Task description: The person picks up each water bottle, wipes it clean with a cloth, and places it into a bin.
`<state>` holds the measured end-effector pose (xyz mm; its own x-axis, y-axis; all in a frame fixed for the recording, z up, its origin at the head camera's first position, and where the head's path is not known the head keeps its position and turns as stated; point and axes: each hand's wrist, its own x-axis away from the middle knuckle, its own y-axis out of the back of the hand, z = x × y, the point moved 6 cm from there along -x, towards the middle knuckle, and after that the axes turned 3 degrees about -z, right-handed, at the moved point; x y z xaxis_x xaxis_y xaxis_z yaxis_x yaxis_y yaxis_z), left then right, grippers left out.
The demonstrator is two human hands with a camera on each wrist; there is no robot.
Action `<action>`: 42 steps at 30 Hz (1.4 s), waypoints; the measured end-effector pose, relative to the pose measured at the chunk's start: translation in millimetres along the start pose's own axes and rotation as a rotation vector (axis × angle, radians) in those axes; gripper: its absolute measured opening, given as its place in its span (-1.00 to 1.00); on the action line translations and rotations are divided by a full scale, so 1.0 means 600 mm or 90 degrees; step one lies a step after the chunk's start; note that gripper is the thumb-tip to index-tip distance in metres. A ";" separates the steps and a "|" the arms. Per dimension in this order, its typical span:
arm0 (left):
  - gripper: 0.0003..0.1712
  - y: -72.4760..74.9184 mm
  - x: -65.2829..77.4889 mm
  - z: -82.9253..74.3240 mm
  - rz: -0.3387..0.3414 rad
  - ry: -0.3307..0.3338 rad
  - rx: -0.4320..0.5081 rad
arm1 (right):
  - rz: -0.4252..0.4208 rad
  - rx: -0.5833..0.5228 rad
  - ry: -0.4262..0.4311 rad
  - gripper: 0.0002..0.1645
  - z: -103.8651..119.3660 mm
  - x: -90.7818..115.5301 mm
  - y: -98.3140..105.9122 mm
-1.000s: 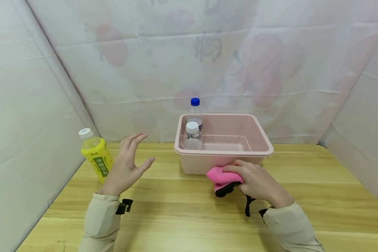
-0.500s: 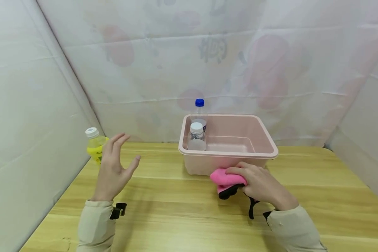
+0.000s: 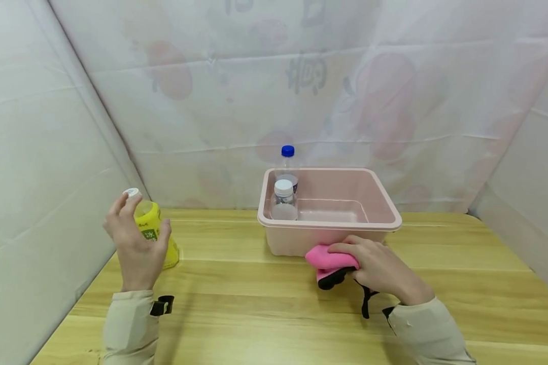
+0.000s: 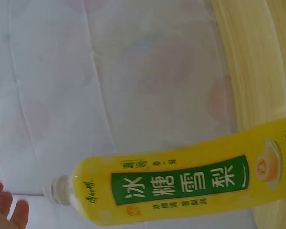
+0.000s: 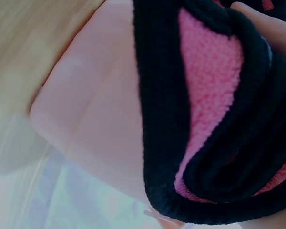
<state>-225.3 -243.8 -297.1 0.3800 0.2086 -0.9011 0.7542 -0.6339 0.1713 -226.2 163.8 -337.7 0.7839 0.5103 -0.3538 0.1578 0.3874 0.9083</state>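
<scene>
At the left of the table, a bottle with a yellow label and white cap (image 3: 148,218) stands partly hidden behind my left hand (image 3: 137,246). The fingers and thumb of that hand are spread in a loose curve in front of it. In the left wrist view, the fingertips (image 4: 20,210) show apart from the bottle (image 4: 181,183), just past its cap. My right hand (image 3: 379,268) grips a folded pink cloth with black edging (image 3: 331,258) by the front wall of a pink plastic tub (image 3: 329,223). Close up, the right wrist view shows the cloth's fluffy pink face (image 5: 212,71).
Inside the tub, at its left end, stand a clear bottle with a blue cap (image 3: 287,165) and a shorter one with a white cap (image 3: 284,205). Behind the wooden table (image 3: 237,309) hangs a pale printed curtain (image 3: 237,116), with pale sheets at both sides.
My left hand has moved left, in front of the yellow bottle, with its fingers spread throughout. The right hand keeps its grip on the cloth at the tub. The head view has shifted slightly.
</scene>
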 end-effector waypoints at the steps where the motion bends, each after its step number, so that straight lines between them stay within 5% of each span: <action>1: -0.33 0.002 0.001 0.005 -0.015 0.013 -0.010 | 0.002 0.001 0.000 -0.29 0.000 0.000 0.000; 8: -0.17 0.009 0.011 0.041 -0.056 0.126 -0.064 | 0.003 -0.002 0.003 -0.27 0.000 0.001 -0.003; 20: 0.09 0.000 0.043 0.100 0.013 0.376 0.004 | 0.003 0.002 0.012 -0.28 -0.001 0.001 -0.007; 28: 0.00 -0.007 0.050 0.115 0.024 0.388 0.082 | 0.001 0.005 0.021 -0.31 0.001 -0.002 -0.005; 42: 0.01 -0.011 0.056 0.132 0.049 0.443 0.112 | 0.010 0.007 0.014 -0.28 -0.001 0.002 -0.008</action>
<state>-260.1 -291.3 -360.0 0.7263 0.5471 -0.4161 0.6359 -0.7647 0.1043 -226.1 163.1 -342.8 0.7734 0.5323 -0.3443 0.1522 0.3713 0.9159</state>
